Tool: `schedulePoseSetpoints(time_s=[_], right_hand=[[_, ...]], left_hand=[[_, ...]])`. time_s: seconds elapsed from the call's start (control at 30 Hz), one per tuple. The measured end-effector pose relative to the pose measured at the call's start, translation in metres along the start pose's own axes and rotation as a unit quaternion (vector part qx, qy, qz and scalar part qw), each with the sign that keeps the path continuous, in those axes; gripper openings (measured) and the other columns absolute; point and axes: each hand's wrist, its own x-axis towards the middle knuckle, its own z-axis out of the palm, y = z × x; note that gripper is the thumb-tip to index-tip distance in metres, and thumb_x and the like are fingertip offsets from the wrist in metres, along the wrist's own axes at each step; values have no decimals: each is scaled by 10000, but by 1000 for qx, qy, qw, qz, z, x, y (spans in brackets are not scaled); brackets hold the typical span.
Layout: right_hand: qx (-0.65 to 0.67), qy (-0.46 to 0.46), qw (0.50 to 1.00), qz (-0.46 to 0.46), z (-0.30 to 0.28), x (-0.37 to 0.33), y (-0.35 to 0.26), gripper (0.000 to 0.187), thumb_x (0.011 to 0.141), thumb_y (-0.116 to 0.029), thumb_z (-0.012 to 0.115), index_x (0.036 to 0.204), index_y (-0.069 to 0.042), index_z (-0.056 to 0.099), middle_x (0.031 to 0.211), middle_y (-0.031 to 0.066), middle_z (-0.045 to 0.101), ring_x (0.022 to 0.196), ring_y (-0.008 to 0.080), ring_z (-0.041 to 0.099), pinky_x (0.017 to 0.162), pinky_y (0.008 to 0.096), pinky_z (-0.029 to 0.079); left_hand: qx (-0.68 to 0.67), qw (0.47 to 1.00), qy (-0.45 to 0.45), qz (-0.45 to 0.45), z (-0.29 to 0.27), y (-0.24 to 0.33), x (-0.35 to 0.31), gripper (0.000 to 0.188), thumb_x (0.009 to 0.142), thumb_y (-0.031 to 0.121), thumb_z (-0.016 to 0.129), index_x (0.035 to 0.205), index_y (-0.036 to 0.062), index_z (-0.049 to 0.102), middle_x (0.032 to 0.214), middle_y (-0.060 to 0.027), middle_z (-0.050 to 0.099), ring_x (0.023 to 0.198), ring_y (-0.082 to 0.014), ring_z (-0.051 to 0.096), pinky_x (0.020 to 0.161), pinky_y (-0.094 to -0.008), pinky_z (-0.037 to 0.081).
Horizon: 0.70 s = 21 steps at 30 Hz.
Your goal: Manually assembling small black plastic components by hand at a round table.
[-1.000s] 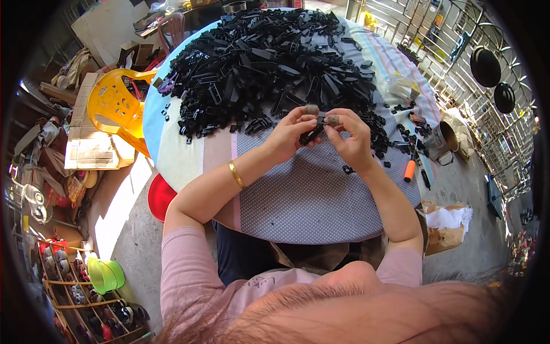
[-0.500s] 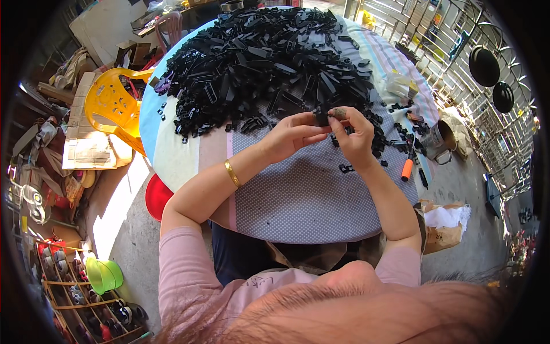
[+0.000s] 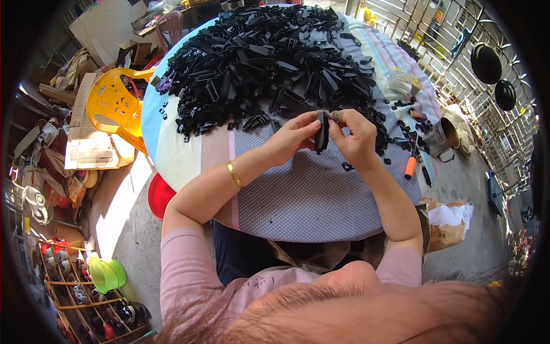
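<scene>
Left hand (image 3: 291,136): is clamping its thumb and fingers on a long black piece (image 3: 322,136), holding it from the left.
Right hand (image 3: 357,136): is bending its thumb and index finger in toward the far right edge of that piece; whether the tips are gripping or merely touching, one cannot tell.
Finger covering (image 3: 337,116): is wrapping the right hand's index fingertip in grey-brown, probably sparing the skin where pressure is falling.
Black piece, position: is hanging between the hands, clear of the tablecloth (image 3: 309,206), its length running near to far.
Far end of the piece: is calling for close aim; sound practice is pressing squarely along the edge, since a slanted push is likely risking a slip.
Near end of the piece: is projecting below the fingers; a firm left hold is, in judgement, preventing twist while the right hand is working.
Pile of black parts (image 3: 252,63): is covering the far side of the table; working on its near side is leaving room for both wrists.
Loose black clip (image 3: 347,167): is lying near the right hand, where a lowered wrist is risking brushing it.
Orange-handled tool (image 3: 410,167): is resting farther right, apart from both hands.
</scene>
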Motion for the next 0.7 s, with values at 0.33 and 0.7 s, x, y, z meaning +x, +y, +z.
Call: schedulePoseSetpoints(time_s=[0.33, 0.7], right_hand=[[-133, -47, 987, -81, -3, 2, -1, 93, 726, -74, 613, 713, -27, 535, 665, 99, 540, 587, 272, 558, 507, 358, 444], [-244, -136, 958, -62, 11, -11, 0, 115, 804, -110, 523, 745, -17, 488, 679, 128, 526, 623, 298, 559, 532, 380, 451]], left_hand=[[21, 1000, 3, 5, 4, 3, 4, 363, 951, 205, 405, 1283, 61, 385, 930, -61, 577, 736, -169, 614, 582, -269, 503], [416, 886, 129, 159, 17, 9, -3, 226, 911, 175, 423, 901, -30, 516, 722, -173, 575, 634, -295, 571, 588, -362, 445]])
